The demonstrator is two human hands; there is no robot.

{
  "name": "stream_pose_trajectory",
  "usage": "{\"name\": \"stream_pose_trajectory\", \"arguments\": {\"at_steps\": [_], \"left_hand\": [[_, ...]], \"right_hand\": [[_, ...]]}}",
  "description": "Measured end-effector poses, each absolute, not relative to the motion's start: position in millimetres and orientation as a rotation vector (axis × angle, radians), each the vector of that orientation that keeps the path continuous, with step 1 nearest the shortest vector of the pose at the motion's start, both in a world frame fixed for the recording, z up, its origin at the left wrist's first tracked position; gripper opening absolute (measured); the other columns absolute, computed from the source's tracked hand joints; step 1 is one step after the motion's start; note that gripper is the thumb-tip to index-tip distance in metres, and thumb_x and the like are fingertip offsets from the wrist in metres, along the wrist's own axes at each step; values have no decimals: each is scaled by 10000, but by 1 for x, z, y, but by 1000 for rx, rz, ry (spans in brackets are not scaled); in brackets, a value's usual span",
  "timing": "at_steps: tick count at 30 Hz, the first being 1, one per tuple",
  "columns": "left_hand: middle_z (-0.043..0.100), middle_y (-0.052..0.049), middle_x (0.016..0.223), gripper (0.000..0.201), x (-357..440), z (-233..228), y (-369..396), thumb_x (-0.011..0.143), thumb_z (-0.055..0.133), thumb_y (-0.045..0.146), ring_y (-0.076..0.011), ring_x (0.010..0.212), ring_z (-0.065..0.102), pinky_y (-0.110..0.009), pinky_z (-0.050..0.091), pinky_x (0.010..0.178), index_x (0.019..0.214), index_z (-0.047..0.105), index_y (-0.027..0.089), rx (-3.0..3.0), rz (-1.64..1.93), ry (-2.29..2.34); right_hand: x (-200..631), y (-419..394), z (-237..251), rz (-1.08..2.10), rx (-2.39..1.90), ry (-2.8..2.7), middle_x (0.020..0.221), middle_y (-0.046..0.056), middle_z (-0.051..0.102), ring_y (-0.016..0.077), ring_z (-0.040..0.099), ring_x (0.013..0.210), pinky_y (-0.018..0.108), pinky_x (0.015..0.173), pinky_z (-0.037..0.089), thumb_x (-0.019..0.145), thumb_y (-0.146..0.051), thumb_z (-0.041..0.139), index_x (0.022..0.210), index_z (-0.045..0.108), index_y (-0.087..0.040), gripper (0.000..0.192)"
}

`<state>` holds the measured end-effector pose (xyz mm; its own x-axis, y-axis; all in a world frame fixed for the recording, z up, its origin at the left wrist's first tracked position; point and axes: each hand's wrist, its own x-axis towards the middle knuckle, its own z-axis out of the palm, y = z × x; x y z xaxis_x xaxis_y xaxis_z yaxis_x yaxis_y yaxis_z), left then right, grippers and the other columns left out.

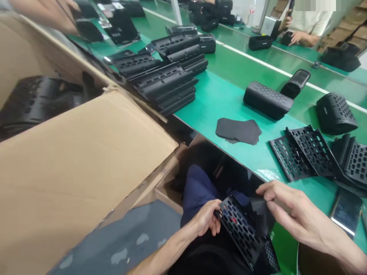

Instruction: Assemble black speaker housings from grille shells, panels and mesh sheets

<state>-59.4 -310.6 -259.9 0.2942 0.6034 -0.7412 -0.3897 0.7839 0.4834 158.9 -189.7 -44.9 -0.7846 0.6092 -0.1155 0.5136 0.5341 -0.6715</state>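
Note:
My left hand [207, 219] is closed on the end of a black perforated plastic panel [239, 231], held tilted above my lap. My right hand [289, 208] pinches the upper edge of a thin dark sheet [261, 215] between thumb and fingers. That sheet hangs over the panel's right side; whether it touches the panel I cannot tell. On the green table edge beyond lies a stack of thin dark grey sheets [237, 130]. More perforated panels [304, 152] overlap to the right of that stack.
A large open cardboard box [86, 160] with black parts inside stands at my left. Black panels [169, 84] are piled behind it. Black casings [268, 100] rest on the green table [213, 91]. A phone-like dark slab [346, 210] lies at right. Other people work across the table.

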Motion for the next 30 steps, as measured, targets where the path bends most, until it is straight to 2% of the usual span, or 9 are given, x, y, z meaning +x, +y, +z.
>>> {"name": "stream_pose_trajectory", "arguments": {"at_steps": [5, 10, 14, 17, 19, 21, 24, 27, 30], "left_hand": [[619, 5, 600, 249, -57, -265, -305, 717, 549, 423, -129, 325, 541, -187, 350, 290, 823, 516, 200, 236, 773, 1036], [621, 16, 592, 222, -67, -253, -297, 708, 538, 347, -145, 350, 566, -192, 380, 301, 877, 521, 204, 236, 877, 1019], [640, 11, 624, 218, -74, -245, -296, 697, 535, 315, -134, 356, 571, -186, 396, 299, 882, 518, 200, 268, 955, 996], [636, 11, 613, 227, -76, -242, -297, 718, 522, 311, -127, 363, 572, -176, 400, 311, 912, 532, 193, 275, 994, 979], [633, 11, 605, 226, -76, -241, -296, 720, 517, 309, -123, 366, 569, -172, 399, 315, 912, 533, 192, 273, 1005, 977], [632, 14, 610, 220, -76, -239, -295, 717, 516, 305, -118, 365, 565, -170, 396, 316, 905, 530, 192, 280, 1004, 985], [618, 23, 606, 220, -73, -238, -294, 715, 510, 303, -116, 363, 558, -173, 395, 316, 905, 531, 193, 320, 981, 1010], [610, 22, 619, 221, -69, -237, -294, 721, 498, 304, -122, 379, 567, -184, 409, 326, 912, 526, 196, 379, 938, 1032], [614, 22, 677, 208, -72, -234, -292, 755, 523, 314, -125, 417, 591, -198, 441, 359, 933, 518, 205, 470, 859, 1053]], "right_hand": [[137, -198, -58, 858, -585, -2989, 1273, 110, 700, 289, 625, 1241, 458, 1005, 545, 1009, -152, 491, 1055, 598, -267, 164], [137, -215, -86, 824, -514, -3219, 1223, 103, 750, 353, 607, 1315, 575, 1076, 510, 912, -83, 512, 1052, 628, -241, 241], [149, -218, -102, 839, -594, -3258, 1332, 96, 720, 389, 471, 1479, 714, 1196, 361, 864, -77, 541, 1052, 642, -243, 271], [157, -221, -104, 883, -655, -3193, 1384, 91, 696, 372, 402, 1533, 716, 1236, 299, 885, -99, 557, 1006, 662, -247, 218], [163, -224, -105, 929, -733, -3105, 1398, 96, 685, 362, 405, 1533, 694, 1240, 308, 930, -159, 582, 989, 675, -252, 144], [170, -228, -109, 927, -923, -2910, 1393, 115, 679, 362, 474, 1483, 641, 1189, 417, 972, -260, 594, 970, 669, -255, 75], [174, -229, -125, 894, -1389, -2527, 1292, 141, 719, 342, 679, 1233, 520, 984, 595, 974, -417, 607, 1109, 648, -257, 214], [167, -220, -145, 1167, -1644, -2388, 1083, 104, 781, 290, 759, 932, 432, 828, 614, 936, -475, 609, 1274, 620, -233, 417], [154, -207, -159, 1446, -1604, -2394, 858, 42, 767, 231, 714, 755, 350, 718, 551, 952, -403, 522, 1064, 677, -228, 259]]}}
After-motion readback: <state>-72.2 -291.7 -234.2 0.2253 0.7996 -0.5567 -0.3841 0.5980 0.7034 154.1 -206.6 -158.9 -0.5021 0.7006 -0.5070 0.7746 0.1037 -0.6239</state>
